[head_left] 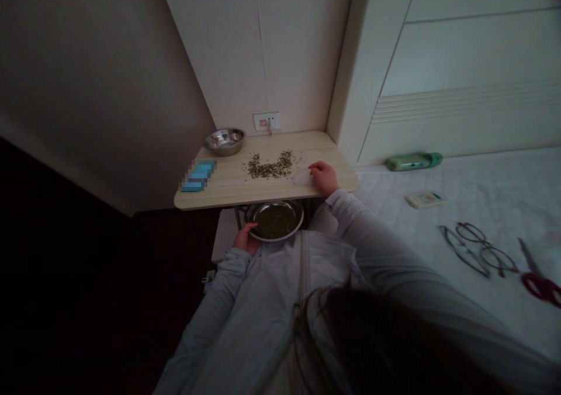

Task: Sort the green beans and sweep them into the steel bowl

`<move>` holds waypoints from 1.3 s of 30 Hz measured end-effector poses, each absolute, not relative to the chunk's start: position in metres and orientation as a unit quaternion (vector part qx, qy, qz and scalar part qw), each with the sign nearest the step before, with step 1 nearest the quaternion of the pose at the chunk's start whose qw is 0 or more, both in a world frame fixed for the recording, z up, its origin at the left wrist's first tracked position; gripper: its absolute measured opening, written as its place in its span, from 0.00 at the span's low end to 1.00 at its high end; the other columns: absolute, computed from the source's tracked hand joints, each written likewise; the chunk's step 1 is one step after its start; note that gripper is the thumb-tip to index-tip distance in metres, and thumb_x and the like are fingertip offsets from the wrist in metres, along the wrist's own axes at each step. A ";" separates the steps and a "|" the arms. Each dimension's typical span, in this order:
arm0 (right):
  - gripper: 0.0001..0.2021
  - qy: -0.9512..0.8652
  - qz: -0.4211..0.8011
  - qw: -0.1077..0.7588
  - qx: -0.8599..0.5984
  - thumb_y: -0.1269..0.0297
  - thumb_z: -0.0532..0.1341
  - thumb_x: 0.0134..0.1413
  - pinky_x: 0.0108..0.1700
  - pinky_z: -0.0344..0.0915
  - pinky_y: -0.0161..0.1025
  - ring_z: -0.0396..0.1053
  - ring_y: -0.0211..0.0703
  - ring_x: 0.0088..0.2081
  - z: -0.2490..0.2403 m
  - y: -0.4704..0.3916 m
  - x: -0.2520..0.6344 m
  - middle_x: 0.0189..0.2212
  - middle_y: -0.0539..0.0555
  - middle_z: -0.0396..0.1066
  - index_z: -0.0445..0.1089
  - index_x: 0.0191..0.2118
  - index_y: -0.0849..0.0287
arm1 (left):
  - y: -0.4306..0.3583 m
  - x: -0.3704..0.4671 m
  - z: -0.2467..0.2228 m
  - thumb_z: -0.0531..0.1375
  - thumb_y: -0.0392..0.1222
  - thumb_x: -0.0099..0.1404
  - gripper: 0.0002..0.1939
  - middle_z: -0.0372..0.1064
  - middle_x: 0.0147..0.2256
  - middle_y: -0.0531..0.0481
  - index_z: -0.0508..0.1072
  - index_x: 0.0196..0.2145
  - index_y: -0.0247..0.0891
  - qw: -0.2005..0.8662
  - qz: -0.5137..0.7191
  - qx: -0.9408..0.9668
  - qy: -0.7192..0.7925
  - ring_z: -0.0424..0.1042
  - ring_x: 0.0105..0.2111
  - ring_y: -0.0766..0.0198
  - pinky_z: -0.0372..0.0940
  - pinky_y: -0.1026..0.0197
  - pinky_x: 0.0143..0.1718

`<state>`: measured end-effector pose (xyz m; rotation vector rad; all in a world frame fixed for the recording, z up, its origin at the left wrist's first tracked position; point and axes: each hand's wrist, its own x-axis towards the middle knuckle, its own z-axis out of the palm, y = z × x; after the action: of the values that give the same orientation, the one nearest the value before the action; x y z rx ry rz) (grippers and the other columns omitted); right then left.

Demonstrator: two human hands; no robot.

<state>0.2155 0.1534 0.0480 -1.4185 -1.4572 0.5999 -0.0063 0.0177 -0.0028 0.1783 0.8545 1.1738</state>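
My left hand (248,238) grips the rim of a metal bowl (300,218) below the table's front edge, thumb over the rim. Small green beans (275,221) fill the bottom of that bowl. On the light wooden table (228,187), more green beans (269,166) lie scattered in a loose patch. To the right of them my right hand (323,177) pinches a thin whitish, see-through piece (303,177) that rests on the tabletop, its far side close to the beans.
A second metal bowl (225,142) stands at the table's back left, with a blue pixelated item (199,176) nearer the front. On the bed at right lie a green bottle (413,161), a pale remote-like object (426,199), eyeglasses (486,249) and red-handled scissors (541,287).
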 end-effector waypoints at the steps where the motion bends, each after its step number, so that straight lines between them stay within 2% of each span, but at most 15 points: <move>1: 0.11 -0.599 0.247 0.490 -0.583 0.66 0.49 0.34 0.31 0.56 0.35 0.58 0.35 0.24 0.048 0.154 0.216 0.19 0.48 0.63 0.65 0.27 0.61 | 0.017 -0.006 -0.002 0.49 0.31 0.47 0.16 0.71 0.28 0.47 0.68 0.35 0.31 0.746 0.535 0.081 0.388 0.66 0.37 0.59 0.60 0.57 0.40; 10: 0.11 -0.603 0.233 0.489 -0.586 0.66 0.49 0.34 0.31 0.56 0.36 0.58 0.35 0.24 0.048 0.153 0.215 0.20 0.48 0.63 0.65 0.26 0.60 | 0.017 -0.005 -0.002 0.50 0.31 0.47 0.17 0.71 0.28 0.48 0.67 0.36 0.31 0.742 0.535 0.087 0.394 0.65 0.38 0.59 0.60 0.57 0.40; 25: 0.12 -0.590 0.249 0.506 -0.578 0.65 0.49 0.34 0.31 0.57 0.36 0.58 0.34 0.24 0.043 0.157 0.217 0.19 0.48 0.62 0.65 0.28 0.61 | 0.033 0.020 0.001 0.50 0.30 0.43 0.13 0.71 0.23 0.48 0.70 0.28 0.32 0.769 0.477 0.114 0.410 0.67 0.34 0.56 0.60 0.53 0.39; 39: 0.12 -0.593 0.233 0.497 -0.589 0.65 0.50 0.34 0.30 0.56 0.35 0.58 0.34 0.23 0.046 0.155 0.217 0.19 0.48 0.63 0.65 0.28 0.61 | 0.032 0.017 -0.003 0.49 0.32 0.44 0.15 0.71 0.24 0.48 0.69 0.31 0.33 0.769 0.463 0.099 0.430 0.68 0.33 0.56 0.61 0.53 0.37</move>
<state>0.2173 0.1550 0.0459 -1.4261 -1.4365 0.5650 0.0172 0.0325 -0.0027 0.2149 0.9332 1.0049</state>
